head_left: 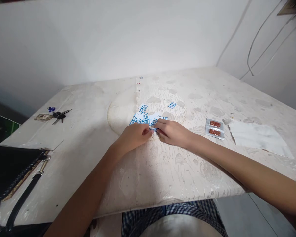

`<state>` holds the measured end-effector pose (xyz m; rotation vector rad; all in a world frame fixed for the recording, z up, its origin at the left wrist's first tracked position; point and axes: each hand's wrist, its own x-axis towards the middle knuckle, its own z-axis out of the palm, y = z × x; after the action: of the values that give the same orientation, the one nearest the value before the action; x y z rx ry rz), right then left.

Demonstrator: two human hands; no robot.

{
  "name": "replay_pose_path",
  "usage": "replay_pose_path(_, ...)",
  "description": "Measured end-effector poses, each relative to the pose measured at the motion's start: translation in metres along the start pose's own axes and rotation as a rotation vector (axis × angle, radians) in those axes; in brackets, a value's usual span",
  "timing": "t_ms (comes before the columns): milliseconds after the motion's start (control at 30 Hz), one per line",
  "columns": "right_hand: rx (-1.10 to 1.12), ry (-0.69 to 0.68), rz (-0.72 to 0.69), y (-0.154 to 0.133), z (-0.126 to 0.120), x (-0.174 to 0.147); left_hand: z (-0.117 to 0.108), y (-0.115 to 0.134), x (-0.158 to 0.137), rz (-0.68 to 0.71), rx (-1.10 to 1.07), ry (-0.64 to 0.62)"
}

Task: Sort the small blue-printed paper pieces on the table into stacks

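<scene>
A small pile of white paper pieces with blue print point(141, 119) lies in the middle of the table, just beyond my hands. My left hand point(136, 133) is closed, its thumb and fingertips pinching a small blue-printed paper piece point(153, 129). From the other side my right hand point(172, 132) grips the same piece with curled fingers, so the two hands almost meet. Most of that piece is hidden by the fingers. One separate blue-printed paper piece point(172, 105) rests beyond my right hand.
A blister strip with two reddish-brown tablets point(214, 128) and a white cloth point(260, 138) lie on the right. Keys point(60, 116) and a small blue item point(51, 109) are at the left. A black bag point(12, 171) occupies the left front corner. A wall bounds the table's far edge.
</scene>
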<state>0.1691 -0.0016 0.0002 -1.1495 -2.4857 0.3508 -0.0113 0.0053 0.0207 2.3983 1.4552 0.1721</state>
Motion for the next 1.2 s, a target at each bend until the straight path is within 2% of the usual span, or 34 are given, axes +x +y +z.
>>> replay_pose_path(100, 0.012, 0.000, -0.008, 0.001, 0.001, 0.000, 0.000, 0.002, -0.001, -0.007, -0.019, 0.012)
replay_pose_path(333, 0.002, 0.011, -0.024, 0.005, 0.003, 0.001, 0.001, 0.002, 0.000, 0.096, 0.077, 0.018)
replay_pose_path(733, 0.147, 0.026, -0.027, 0.010, -0.001, 0.003, 0.004, 0.005, 0.000, 0.138, 0.113, 0.056)
replay_pose_path(833, 0.162, 0.019, -0.023, 0.012, -0.003, 0.003, 0.003, 0.002, 0.000, 0.115, 0.007, 0.054)
replay_pose_path(1033, 0.158, 0.028, 0.000, 0.010, -0.003, 0.003, 0.001, -0.001, -0.002, 0.053, -0.354, 0.046)
replay_pose_path(1200, 0.119, 0.026, 0.004, 0.010, 0.000, 0.004, 0.002, -0.004, 0.004, -0.035, -0.719, -0.038)
